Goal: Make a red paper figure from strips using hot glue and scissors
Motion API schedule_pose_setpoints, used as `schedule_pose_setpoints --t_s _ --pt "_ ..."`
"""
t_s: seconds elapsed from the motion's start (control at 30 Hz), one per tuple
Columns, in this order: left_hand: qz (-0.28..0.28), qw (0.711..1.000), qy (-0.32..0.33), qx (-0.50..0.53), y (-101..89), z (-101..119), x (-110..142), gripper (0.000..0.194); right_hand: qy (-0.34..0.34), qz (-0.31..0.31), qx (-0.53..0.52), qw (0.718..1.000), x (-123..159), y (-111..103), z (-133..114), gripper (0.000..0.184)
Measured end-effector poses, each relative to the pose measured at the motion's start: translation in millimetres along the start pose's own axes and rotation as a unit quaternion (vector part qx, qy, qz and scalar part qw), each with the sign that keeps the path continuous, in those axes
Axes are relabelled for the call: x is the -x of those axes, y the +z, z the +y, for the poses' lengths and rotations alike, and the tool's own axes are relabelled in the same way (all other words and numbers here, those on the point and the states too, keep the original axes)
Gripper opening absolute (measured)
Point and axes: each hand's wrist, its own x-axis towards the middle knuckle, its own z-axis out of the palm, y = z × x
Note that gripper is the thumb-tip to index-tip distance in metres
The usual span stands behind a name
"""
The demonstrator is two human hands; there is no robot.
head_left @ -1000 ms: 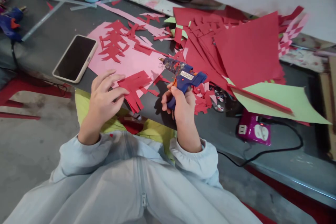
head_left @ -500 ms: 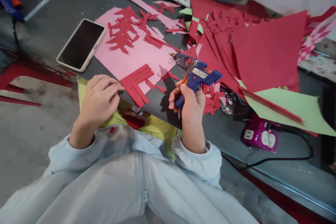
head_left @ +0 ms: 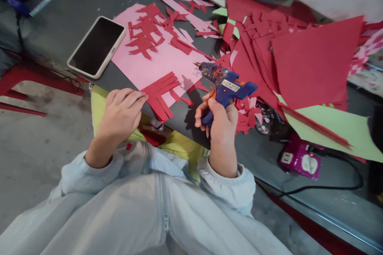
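While your right fingers [head_left: 201, 113] grasp the hot-glue gun [head_left: 231, 84], your left fingers [head_left: 136, 99], pinch unclear, seemingly position slit red paper [head_left: 155, 95]; next needs steadiness.

A smartphone [head_left: 97, 48] in a pale case lies at left, a red plastic stool [head_left: 20, 73] stands at near left, and a purple power-socket box [head_left: 299, 158] sits at near right.

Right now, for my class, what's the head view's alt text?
A person's right hand holds a blue glue gun over a dark table; the left hand is at the edge of slit red paper overlapping a pink sheet. A phone lies nearby.
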Motion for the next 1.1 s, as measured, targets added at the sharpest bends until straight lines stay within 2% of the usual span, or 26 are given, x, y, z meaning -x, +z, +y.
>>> schedule_pose_setpoints --t_s 0.3,0.47,0.63,0.8,1.1 --pt "-0.028 0.998 0.053 -0.03 -8.0 -2 -1 0.034 0.0 -0.012 0.009 1.0 2 0 -1 0.024" --pt "-0.053 0.997 0.057 -0.021 -10.9 -6 -2 0.039 0.002 -0.013 0.024 1.0 2 0 -2 0.024" --pt "-0.032 0.995 0.086 -0.033 -9.1 -7 0 0.043 0.007 -0.008 0.022 1.0 2 0 -1 0.02" --pt "-0.073 0.996 0.056 -0.004 -11.4 -7 0 0.041 0.006 -0.01 0.011 1.0 2 -2 3 0.02" --pt "-0.049 0.998 0.026 0.03 -9.7 -5 -1 0.045 0.017 -0.013 0.018 1.0 2 -2 2 0.024"
